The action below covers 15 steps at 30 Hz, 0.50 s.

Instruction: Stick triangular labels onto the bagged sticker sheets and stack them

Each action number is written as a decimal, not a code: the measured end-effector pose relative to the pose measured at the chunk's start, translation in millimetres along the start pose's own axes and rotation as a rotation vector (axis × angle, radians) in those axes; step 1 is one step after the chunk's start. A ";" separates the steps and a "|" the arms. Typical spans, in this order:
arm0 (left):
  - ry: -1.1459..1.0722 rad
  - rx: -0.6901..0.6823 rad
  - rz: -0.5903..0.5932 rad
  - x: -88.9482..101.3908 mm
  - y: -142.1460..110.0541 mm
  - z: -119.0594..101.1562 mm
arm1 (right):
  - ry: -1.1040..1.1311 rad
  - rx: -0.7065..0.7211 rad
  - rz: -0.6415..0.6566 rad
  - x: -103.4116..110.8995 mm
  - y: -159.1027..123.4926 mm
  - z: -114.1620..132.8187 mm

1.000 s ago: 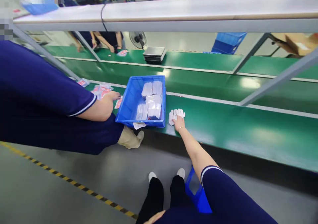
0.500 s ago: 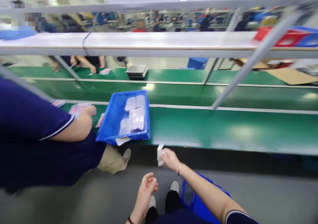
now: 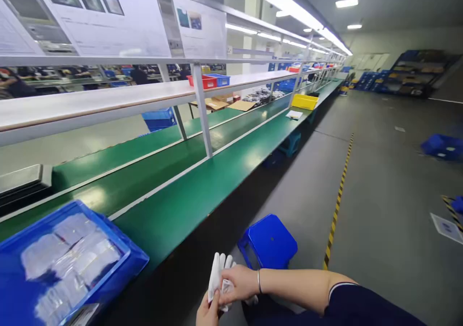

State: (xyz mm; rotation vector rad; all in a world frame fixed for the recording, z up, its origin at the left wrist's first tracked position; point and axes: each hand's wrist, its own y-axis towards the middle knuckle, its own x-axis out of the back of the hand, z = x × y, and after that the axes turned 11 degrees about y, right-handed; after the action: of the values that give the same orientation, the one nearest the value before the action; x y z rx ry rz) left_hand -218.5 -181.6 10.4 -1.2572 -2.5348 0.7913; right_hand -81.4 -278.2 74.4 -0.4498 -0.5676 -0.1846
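A white glove [image 3: 215,274] is held low in front of me, its fingers pointing up and away. My left hand [image 3: 207,312] grips its lower edge with thumb and fingers; part of this hand is cut off by the bottom of the view. My right hand [image 3: 241,283], with a silver bangle at the wrist, is closed on the glove's other side. More white fabric bunches between the two hands; whether it is a second glove I cannot tell. To the left, a blue bin [image 3: 139,262] holds several clear-wrapped white packets [image 3: 88,256].
A blue stool [image 3: 272,241] stands on the floor just beyond my right hand. The long green workbench [image 3: 188,191] runs away to the right, with a metal post [image 3: 203,118], a yellow bin [image 3: 305,101] and a shelf [image 3: 144,99]. Yellow-black tape [image 3: 340,196] marks the floor.
The view has swung to the right. My hands, apart before with the white item in the right one, have come together on the glove. The co-worker at left is out of view.
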 end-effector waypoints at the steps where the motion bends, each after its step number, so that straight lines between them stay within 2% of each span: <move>1: 0.017 0.007 -0.021 0.0 -8.7 6.0 | -0.047 0.010 0.007 -9.6 -6.2 0.0; 4: 0.065 0.013 -0.027 -8.1 -45.4 14.9 | -0.126 0.021 -0.002 -36.1 -30.9 2.1; 7: 0.137 0.002 0.002 -23.4 -77.8 11.3 | -0.095 0.017 -0.012 -47.3 -61.2 1.2; 9: 0.218 -0.014 0.016 -34.2 -89.6 6.8 | -0.009 0.009 -0.018 -45.5 -80.9 -4.9; 12: 0.474 -0.111 0.018 -53.1 -95.4 0.0 | 0.161 -0.009 -0.035 -33.5 -109.3 -23.0; 15: 0.744 -0.275 0.017 -87.6 -96.1 -4.6 | 0.241 -0.026 -0.078 -15.9 -143.0 -53.9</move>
State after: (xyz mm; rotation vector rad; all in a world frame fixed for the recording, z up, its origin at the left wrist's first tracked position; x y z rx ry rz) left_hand -227.7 -296.2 71.5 -1.3247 -2.0439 -0.0543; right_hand -110.3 -429.1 76.5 -0.4240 -0.3465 -0.3170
